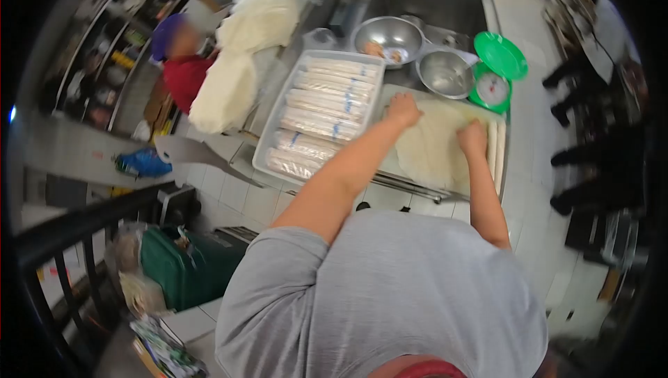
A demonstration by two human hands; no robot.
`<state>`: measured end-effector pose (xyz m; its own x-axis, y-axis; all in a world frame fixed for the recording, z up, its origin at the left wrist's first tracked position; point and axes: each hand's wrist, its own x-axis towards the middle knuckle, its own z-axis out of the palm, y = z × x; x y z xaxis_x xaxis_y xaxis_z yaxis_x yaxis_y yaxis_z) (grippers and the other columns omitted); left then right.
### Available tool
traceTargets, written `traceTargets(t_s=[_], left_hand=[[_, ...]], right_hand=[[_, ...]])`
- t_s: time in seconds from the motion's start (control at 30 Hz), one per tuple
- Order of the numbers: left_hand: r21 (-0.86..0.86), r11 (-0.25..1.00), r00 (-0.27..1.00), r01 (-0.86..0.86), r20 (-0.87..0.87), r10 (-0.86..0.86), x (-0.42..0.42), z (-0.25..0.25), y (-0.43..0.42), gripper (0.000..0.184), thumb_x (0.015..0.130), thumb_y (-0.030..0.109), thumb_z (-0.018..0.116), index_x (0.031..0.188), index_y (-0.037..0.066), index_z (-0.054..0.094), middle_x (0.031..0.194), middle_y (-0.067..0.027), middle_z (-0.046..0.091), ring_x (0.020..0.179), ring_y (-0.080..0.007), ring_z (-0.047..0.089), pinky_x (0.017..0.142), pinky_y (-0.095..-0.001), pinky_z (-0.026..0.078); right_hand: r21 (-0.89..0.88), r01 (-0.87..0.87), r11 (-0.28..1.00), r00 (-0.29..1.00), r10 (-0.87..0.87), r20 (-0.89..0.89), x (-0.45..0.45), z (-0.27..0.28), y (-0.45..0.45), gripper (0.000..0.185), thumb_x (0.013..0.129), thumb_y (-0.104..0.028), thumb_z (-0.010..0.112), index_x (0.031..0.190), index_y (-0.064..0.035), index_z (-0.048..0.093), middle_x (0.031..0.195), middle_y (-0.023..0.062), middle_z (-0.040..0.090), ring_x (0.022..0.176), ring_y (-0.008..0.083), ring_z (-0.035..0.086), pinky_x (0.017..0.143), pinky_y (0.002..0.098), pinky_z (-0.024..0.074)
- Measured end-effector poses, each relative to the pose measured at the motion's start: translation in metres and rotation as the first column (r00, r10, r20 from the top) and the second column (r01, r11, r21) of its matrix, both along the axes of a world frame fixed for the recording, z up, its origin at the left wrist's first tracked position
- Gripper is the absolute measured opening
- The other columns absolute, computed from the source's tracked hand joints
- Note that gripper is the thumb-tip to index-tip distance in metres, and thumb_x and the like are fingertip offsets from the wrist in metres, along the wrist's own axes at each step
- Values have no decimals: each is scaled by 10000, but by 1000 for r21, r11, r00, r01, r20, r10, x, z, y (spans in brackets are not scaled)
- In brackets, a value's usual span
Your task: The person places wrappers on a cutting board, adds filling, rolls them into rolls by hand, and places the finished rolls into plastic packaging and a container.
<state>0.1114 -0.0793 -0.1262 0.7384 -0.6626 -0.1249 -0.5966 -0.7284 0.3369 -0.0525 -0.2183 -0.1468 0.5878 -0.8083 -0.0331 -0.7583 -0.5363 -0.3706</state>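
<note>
Pale sheet: one large, thin sheet [431, 148] lies flat near the worktop's [390, 161] near right corner, under and between our two hands.
Left hand: our left hand [405, 110] rests on the sheet's far left corner, fingers partly bent and a little spread; we cannot tell whether they pinch it.
Right hand: our right hand [473, 138] is at the sheet's right part, fingers curled in almost to a fist; we cannot tell whether they have hold of the sheet.
Strips: we count two long, pale strips [500, 148], side by side along the worktop's right edge, just beyond the right hand.
Tray: one white tray [376, 85], left of the sheet, holds several bagged rolls [323, 101], too overlapped for us to count surely.
Bowls: two metal bowls [438, 75], beyond the sheet toward the far edge; the left one contains orange-brown pieces [374, 49].
Scale: one green scale [490, 91], by the right edge.
</note>
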Motion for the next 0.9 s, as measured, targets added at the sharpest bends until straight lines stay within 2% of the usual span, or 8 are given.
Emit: traceTargets(t_s=[0.13, 0.23, 0.3, 0.4, 0.53, 0.7, 0.8, 0.9], left_hand=[[-63, 998, 989, -23, -148, 13, -5, -13, 9, 589, 795, 375, 646, 1189, -39, 504, 1133, -242, 563, 1091, -377, 529, 953, -415, 419], [78, 997, 1000, 12, -29, -10, -15, -11, 12, 359, 802, 250, 617, 1083, 27, 622, 1070, -173, 626, 1026, -315, 587, 873, -393, 470], [11, 993, 980, -121, -155, 121, -27, -4, 19, 292, 800, 219, 588, 1009, 26, 655, 1068, -176, 633, 1010, -312, 603, 855, -399, 480], [80, 963, 922, -258, -279, 270, -52, 18, 40, 288, 802, 215, 574, 1000, 23, 662, 1052, -175, 645, 991, -327, 616, 833, -412, 490], [110, 962, 932, -248, -243, 268, -70, 4, 78, 287, 824, 240, 561, 981, 21, 660, 1026, -179, 648, 958, -358, 617, 818, -429, 488], [-101, 948, 936, -301, -220, 273, -78, -5, 92, 324, 880, 285, 513, 928, -21, 611, 957, -229, 636, 930, -381, 606, 808, -475, 469], [-286, 869, 912, -403, -207, 354, -69, -23, 86, 344, 887, 306, 523, 858, -31, 584, 882, -243, 633, 839, -367, 630, 731, -468, 485], [-300, 817, 833, -492, -435, 342, -66, -27, 88, 371, 870, 323, 572, 836, -46, 575, 778, -221, 628, 671, -304, 643, 580, -421, 494]], right_hand=[[15, -115, 993, 993, 114, 34, -5, -3, -7, 392, 768, -228, 661, 1079, -6, 573, 1056, 243, 600, 974, 391, 575, 833, 462, 466], [-13, -179, 984, 973, 179, 144, -2, 2, -14, 270, 810, -213, 619, 1005, -29, 592, 962, 239, 614, 929, 401, 588, 793, 464, 477], [-10, -241, 971, 919, 231, 320, 5, -1, -31, 287, 813, -237, 630, 1009, -32, 588, 916, 233, 622, 907, 400, 595, 784, 462, 479], [52, -255, 965, 917, 225, 329, 14, 33, -25, 266, 804, -223, 639, 965, -20, 581, 892, 207, 631, 869, 393, 610, 731, 478, 478], [-117, -297, 948, 955, 297, -20, 4, 5, -22, 308, 798, -247, 658, 999, -28, 577, 902, 202, 626, 861, 378, 607, 734, 471, 471], [-35, -324, 945, 940, 326, 95, 12, -14, -9, 458, 767, -328, 696, 1036, 11, 549, 1004, 212, 610, 961, 361, 590, 817, 452, 467], [158, -232, 960, 900, 150, 410, 19, -6, -13, 475, 763, -337, 700, 1032, 19, 538, 1016, 209, 605, 954, 355, 590, 819, 461, 465], [-77, -80, 994, 953, 99, 285, -3, 9, 2, 434, 777, -323, 691, 1025, 0, 538, 968, 200, 609, 870, 355, 591, 773, 470, 460]])
